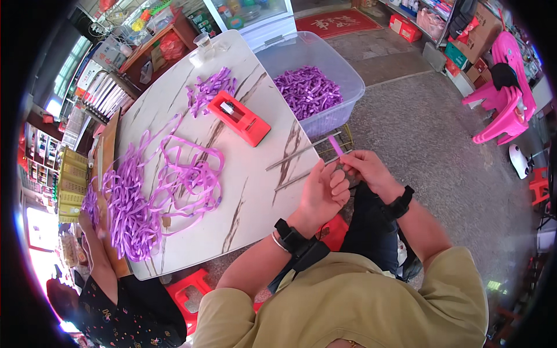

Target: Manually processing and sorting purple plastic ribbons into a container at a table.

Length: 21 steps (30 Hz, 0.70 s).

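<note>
Just off the table's right corner, my right hand pinches a short flat purple ribbon strip, which sticks up past the fingertips. My left hand is right beside it, palm up with curled fingers; anything in its grip is hidden. Two thin metal rods extend over the table edge next to my hands. A red tape dispenser sits on the marble-patterned table. Loose lengths of purple ribbon lie in a tangled heap at the table's left, and a smaller purple pile is behind the dispenser.
A clear plastic bin full of folded purple pieces stands beyond the table's right edge. Another person is at the left, a hand near ribbon. Pink chairs stand far right, a red stool under the table, plastic cups at the back.
</note>
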Tool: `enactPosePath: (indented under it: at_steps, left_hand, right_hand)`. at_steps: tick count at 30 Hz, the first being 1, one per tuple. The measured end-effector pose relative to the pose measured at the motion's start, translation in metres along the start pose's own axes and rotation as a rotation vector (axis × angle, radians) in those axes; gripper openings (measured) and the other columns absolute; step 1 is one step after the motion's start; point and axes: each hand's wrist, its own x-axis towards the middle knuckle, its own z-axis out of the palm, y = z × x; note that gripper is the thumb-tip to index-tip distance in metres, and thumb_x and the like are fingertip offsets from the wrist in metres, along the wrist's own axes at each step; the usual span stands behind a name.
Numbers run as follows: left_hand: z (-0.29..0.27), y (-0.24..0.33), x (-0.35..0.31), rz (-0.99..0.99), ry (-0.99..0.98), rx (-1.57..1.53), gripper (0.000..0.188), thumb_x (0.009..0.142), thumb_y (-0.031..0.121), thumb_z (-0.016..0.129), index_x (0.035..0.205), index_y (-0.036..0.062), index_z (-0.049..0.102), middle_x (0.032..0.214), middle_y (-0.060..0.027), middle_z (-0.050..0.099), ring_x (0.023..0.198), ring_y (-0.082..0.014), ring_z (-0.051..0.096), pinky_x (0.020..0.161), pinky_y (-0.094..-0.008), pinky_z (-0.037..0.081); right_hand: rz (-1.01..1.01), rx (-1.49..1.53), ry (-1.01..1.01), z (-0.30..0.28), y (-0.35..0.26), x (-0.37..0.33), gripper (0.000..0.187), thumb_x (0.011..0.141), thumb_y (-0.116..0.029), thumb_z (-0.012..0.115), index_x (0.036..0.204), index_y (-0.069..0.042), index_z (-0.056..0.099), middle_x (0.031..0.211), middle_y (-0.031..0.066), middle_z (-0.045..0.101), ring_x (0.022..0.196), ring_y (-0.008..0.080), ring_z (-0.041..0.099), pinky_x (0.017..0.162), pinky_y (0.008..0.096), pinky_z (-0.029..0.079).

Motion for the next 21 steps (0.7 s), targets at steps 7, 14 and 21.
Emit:
enactPosePath:
  at_steps: [7,14,21]
  left_hand:
    - [-0.005,0.004,-0.002,-0.017,-0.11,-0.136,0.028,0.088,0.023,0.033,0.103,0.0015,0.043,0.057,0.0006,0.027,0.052,-0.0101,0.029,0.046,-0.0217,0.026]
    - [-0.022,0.003,0.003,-0.014,-0.31,-0.133,0.018,0.085,0.018,0.036,0.099,0.0089,0.044,0.058,0.0013,0.028,0.056,-0.0106,0.033,0.051,-0.0222,0.03]
    - [-0.022,-0.001,0.003,0.0,-0.333,-0.103,0.014,0.087,0.019,0.038,0.094,0.0111,0.046,0.059,0.0017,0.028,0.056,-0.0104,0.033,0.053,-0.0225,0.031]
  right_hand:
    - [-0.174,-0.438,-0.021,-0.024,-0.064,-0.002,0.025,0.083,-0.028,0.053,0.077,-0.004,0.06,0.072,-0.0002,0.057,0.061,0.0048,0.049,0.055,0.018,0.038]
    - [-0.646,-0.649,-0.237,0.07,-0.142,0.063,0.023,0.082,-0.021,0.054,0.091,0.0,0.058,0.085,0.0027,0.06,0.083,0.0103,0.055,0.072,0.0221,0.042]
    - [-0.481,-1.112,-0.311,0.147,-0.136,0.14,0.026,0.076,-0.027,0.062,0.079,-0.001,0.064,0.069,0.0026,0.063,0.065,0.0116,0.056,0.061,0.0237,0.042]
